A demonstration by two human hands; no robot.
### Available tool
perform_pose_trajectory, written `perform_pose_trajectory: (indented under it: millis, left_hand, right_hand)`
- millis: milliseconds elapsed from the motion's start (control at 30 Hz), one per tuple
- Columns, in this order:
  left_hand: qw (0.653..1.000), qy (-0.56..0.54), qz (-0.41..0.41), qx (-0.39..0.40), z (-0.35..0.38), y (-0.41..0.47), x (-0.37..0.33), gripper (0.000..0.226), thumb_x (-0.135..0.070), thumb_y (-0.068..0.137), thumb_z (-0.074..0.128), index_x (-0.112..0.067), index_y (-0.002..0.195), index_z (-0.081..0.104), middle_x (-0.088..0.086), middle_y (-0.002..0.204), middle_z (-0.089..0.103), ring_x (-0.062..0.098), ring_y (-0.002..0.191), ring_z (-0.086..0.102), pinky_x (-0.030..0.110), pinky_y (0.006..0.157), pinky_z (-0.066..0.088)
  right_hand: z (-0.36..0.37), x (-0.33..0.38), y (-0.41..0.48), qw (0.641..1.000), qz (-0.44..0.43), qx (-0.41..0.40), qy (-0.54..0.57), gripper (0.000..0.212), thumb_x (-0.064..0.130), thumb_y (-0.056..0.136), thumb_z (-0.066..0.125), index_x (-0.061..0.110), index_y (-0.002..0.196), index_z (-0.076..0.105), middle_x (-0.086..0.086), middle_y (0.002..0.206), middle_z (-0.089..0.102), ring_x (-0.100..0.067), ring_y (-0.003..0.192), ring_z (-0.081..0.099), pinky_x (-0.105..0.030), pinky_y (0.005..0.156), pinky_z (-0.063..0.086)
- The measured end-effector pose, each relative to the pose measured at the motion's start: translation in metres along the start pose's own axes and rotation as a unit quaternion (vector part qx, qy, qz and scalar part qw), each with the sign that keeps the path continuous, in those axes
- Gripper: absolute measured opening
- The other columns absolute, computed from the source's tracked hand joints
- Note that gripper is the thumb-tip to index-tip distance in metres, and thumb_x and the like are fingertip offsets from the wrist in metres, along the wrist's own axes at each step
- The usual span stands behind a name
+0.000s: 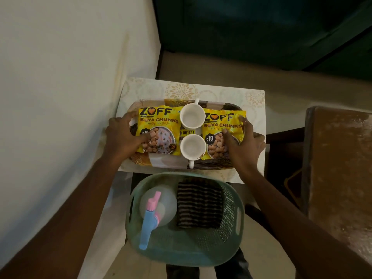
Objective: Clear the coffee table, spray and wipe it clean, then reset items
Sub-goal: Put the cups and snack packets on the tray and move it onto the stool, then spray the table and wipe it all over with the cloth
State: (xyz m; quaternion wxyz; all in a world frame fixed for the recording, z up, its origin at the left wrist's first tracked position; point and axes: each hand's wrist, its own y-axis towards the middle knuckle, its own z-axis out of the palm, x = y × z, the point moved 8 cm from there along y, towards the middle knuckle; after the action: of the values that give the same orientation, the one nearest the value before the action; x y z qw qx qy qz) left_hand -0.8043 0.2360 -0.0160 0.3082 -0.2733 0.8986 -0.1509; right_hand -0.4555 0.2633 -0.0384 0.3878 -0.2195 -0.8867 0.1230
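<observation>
Both hands (122,135) grip oval tray (161,163) — glossy (patterned).

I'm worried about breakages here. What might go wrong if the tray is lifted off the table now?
1. The two white cups stand loose on the tray; a tilt may slide or tip them.
2. The left hand and right hand rest on slick packets at the tray's ends, so the hold may slip.
3. The basket sits close below, a possible snag.
</observation>
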Motion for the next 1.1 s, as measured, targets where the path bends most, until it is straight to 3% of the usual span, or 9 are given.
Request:
perform_pose_trajectory:
  millis: [233,400,567,767,833,1000,1100]
  left_hand:
    - [1.0,0.016,-0.004,0.013,0.008,-0.003,0.009,0.08,-0.038,0.072,0.082,-0.026,0.142,0.045,0.023,0.135,0.041,0.038,0.127,0.041,0.042,0.103,0.035]
    - [0.999,0.032,0.0,0.028,0.011,-0.003,0.01,0.082,-0.043,0.074,0.079,-0.027,0.145,0.04,0.023,0.137,0.04,0.038,0.128,0.041,0.042,0.103,0.034]
    - [0.999,0.024,-0.001,0.036,0.013,0.001,0.013,0.083,-0.042,0.075,0.079,-0.026,0.146,0.039,0.021,0.139,0.041,0.037,0.13,0.041,0.045,0.104,0.036]
    - [1.0,-0.002,0.02,0.001,0.006,-0.013,0.002,0.077,-0.052,0.079,0.071,-0.024,0.143,0.04,0.007,0.148,0.04,0.025,0.136,0.038,0.045,0.107,0.033]
    - [0.998,-0.055,0.03,0.009,0.002,-0.021,-0.003,0.073,-0.055,0.08,0.069,-0.026,0.141,0.043,0.002,0.148,0.043,0.021,0.134,0.042,0.044,0.108,0.037]
    - [0.981,-0.164,0.088,0.052,-0.016,-0.065,-0.022,0.04,-0.024,0.089,0.069,-0.027,0.128,0.059,-0.01,0.131,0.06,0.004,0.121,0.053,0.027,0.099,0.044]
    - [0.973,-0.179,0.12,0.078,-0.022,-0.1,-0.022,0.037,-0.009,0.087,0.069,-0.025,0.121,0.064,-0.007,0.123,0.065,-0.003,0.108,0.058,0.007,0.086,0.042]
  right_hand:
    - [0.005,-0.004,-0.005,1.0,-0.006,0.016,-0.016,0.062,0.05,0.09,0.063,0.037,0.144,0.035,-0.016,0.132,0.036,-0.03,0.129,0.028,-0.031,0.092,0.024]
    - [0.005,-0.005,-0.004,0.999,-0.015,0.016,-0.042,0.065,0.053,0.09,0.061,0.035,0.146,0.032,-0.017,0.133,0.037,-0.032,0.128,0.03,-0.034,0.091,0.025]
    - [0.004,-0.005,-0.004,0.995,-0.021,0.007,-0.099,0.07,0.057,0.09,0.057,0.022,0.145,0.032,-0.017,0.139,0.038,-0.035,0.129,0.033,-0.044,0.096,0.035]
    - [-0.004,0.0,-0.01,0.988,-0.036,-0.011,-0.15,0.07,0.058,0.091,0.054,0.014,0.141,0.036,-0.012,0.144,0.037,-0.033,0.131,0.033,-0.048,0.1,0.035]
    - [-0.011,0.006,-0.012,0.988,-0.057,-0.018,-0.145,0.066,0.056,0.092,0.054,0.013,0.14,0.039,-0.011,0.144,0.038,-0.031,0.13,0.035,-0.048,0.1,0.035]
    - [-0.034,0.041,-0.033,0.985,-0.146,-0.042,-0.08,0.041,0.042,0.096,0.055,0.016,0.128,0.055,-0.004,0.134,0.05,-0.021,0.122,0.042,-0.039,0.096,0.04]
    - [-0.044,0.065,-0.068,0.976,-0.214,-0.031,-0.035,0.026,0.028,0.095,0.059,0.017,0.118,0.061,-0.001,0.122,0.056,-0.016,0.114,0.044,-0.031,0.089,0.039]
